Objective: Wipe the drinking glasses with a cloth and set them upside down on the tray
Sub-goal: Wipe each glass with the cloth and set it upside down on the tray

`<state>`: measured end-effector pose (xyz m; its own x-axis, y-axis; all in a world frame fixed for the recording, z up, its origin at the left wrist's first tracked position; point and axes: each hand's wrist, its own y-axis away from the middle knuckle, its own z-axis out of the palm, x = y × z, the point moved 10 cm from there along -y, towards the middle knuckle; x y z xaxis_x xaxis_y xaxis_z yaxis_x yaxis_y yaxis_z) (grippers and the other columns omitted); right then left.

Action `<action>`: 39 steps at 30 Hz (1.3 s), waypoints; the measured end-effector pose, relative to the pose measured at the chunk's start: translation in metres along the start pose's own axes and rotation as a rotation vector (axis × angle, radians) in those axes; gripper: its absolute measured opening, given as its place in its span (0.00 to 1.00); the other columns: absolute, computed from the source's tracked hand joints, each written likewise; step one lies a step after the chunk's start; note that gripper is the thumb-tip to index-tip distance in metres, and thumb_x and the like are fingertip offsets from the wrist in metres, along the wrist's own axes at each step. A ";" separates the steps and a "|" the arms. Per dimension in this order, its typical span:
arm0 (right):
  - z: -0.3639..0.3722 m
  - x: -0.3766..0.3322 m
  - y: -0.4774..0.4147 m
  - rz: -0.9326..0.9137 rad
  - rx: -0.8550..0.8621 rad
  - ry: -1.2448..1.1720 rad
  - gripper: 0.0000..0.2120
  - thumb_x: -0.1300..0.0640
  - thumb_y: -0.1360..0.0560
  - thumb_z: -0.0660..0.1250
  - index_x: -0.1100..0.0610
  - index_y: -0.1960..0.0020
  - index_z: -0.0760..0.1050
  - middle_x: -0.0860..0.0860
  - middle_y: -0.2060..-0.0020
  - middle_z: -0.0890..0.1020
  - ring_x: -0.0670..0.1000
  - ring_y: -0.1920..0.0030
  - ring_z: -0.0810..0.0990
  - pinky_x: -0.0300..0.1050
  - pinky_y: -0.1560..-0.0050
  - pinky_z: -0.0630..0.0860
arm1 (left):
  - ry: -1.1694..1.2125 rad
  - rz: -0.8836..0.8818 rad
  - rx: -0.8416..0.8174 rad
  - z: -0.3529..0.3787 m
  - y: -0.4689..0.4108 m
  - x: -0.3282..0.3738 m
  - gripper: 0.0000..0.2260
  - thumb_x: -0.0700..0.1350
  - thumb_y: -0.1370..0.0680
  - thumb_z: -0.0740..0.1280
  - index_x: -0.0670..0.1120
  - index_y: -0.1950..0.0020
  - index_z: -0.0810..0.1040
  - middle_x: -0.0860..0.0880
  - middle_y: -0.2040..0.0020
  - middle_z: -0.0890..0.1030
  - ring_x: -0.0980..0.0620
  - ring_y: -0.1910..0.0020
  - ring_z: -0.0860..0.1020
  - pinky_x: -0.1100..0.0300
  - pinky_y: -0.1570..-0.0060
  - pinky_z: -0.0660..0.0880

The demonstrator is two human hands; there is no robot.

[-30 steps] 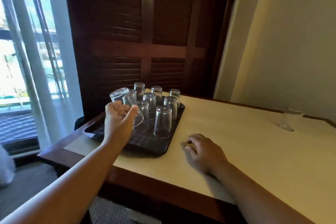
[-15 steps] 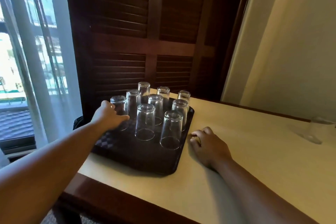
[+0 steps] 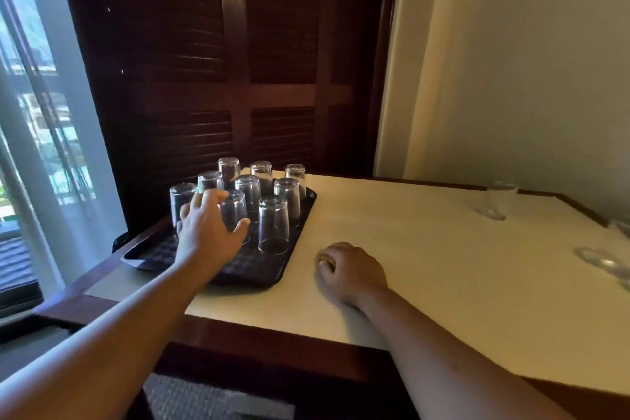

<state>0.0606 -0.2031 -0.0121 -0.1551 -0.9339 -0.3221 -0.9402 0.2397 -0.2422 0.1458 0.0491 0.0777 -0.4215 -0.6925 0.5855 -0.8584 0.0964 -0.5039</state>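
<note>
Glasses [image 3: 273, 224] crowd tray [image 3: 259, 269]; left hand [image 3: 208, 232] spread, empty, could topple them; right hand [image 3: 351, 271] fisted, contents untellable.

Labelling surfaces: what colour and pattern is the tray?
Dark, near black, with a checkered textured surface; the tray shows only in the head view.

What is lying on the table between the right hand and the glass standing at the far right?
Nothing: in the head view, bare table separates the right hand from that glass.
</note>
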 end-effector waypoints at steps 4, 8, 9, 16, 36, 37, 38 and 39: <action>-0.015 0.019 0.044 -0.002 -0.067 -0.040 0.20 0.43 0.18 0.56 0.46 0.29 0.74 0.46 0.27 0.71 0.51 0.31 0.72 0.48 0.34 0.71 | 0.017 0.091 -0.042 0.003 0.029 0.058 0.20 0.49 0.26 0.75 0.49 0.37 0.75 0.48 0.38 0.77 0.42 0.35 0.72 0.42 0.36 0.70; -0.041 0.066 0.086 0.076 -0.111 -0.018 0.24 0.39 0.18 0.53 0.44 0.25 0.68 0.46 0.24 0.67 0.53 0.28 0.70 0.53 0.32 0.71 | 0.060 0.240 -0.186 0.033 0.062 0.116 0.16 0.49 0.25 0.74 0.50 0.40 0.76 0.53 0.45 0.76 0.47 0.42 0.76 0.47 0.41 0.75; -0.050 0.085 0.096 0.101 -0.117 0.005 0.25 0.39 0.18 0.52 0.44 0.24 0.66 0.47 0.23 0.66 0.54 0.27 0.69 0.54 0.31 0.70 | 0.048 0.279 -0.273 0.050 0.073 0.131 0.16 0.50 0.24 0.73 0.51 0.39 0.75 0.54 0.45 0.75 0.48 0.43 0.77 0.48 0.42 0.76; -0.117 0.250 0.151 0.373 -0.099 0.169 0.28 0.38 0.16 0.50 0.47 0.20 0.60 0.50 0.20 0.61 0.55 0.22 0.62 0.54 0.26 0.65 | -0.416 0.440 -0.962 0.210 0.181 0.185 0.49 0.80 0.29 0.45 0.50 0.16 0.46 0.48 0.16 0.44 0.43 0.18 0.46 0.43 0.21 0.47; -0.149 0.420 0.024 0.567 0.165 0.213 0.21 0.46 0.20 0.53 0.50 0.34 0.76 0.54 0.38 0.78 0.57 0.42 0.78 0.49 0.49 0.72 | 0.336 0.083 -0.749 0.490 0.043 0.398 0.56 0.73 0.31 0.70 0.51 0.18 0.40 0.43 0.20 0.63 0.39 0.25 0.67 0.46 0.31 0.69; -0.149 0.424 0.021 0.568 0.159 0.211 0.20 0.46 0.19 0.54 0.50 0.33 0.76 0.54 0.37 0.78 0.57 0.42 0.78 0.49 0.50 0.71 | 0.404 0.054 -0.754 0.501 0.033 0.407 0.59 0.72 0.33 0.72 0.52 0.18 0.39 0.43 0.20 0.63 0.39 0.24 0.66 0.45 0.31 0.69; -0.149 0.427 0.019 0.568 0.152 0.209 0.20 0.45 0.19 0.54 0.49 0.33 0.75 0.53 0.37 0.77 0.57 0.42 0.77 0.49 0.50 0.71 | 0.468 0.032 -0.762 0.511 0.024 0.415 0.60 0.71 0.35 0.75 0.53 0.18 0.39 0.43 0.20 0.62 0.39 0.24 0.65 0.44 0.31 0.68; -0.149 0.428 0.018 0.564 0.148 0.206 0.20 0.45 0.19 0.55 0.48 0.32 0.75 0.53 0.36 0.77 0.56 0.41 0.77 0.49 0.50 0.71 | 0.536 0.008 -0.768 0.520 0.015 0.420 0.60 0.69 0.35 0.77 0.54 0.18 0.42 0.44 0.20 0.62 0.39 0.23 0.65 0.43 0.30 0.67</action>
<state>-0.0676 -0.6379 -0.0180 -0.6856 -0.6808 -0.2579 -0.6463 0.7322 -0.2148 0.1079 -0.6123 -0.0139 -0.3429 -0.2862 0.8947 -0.7322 0.6781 -0.0637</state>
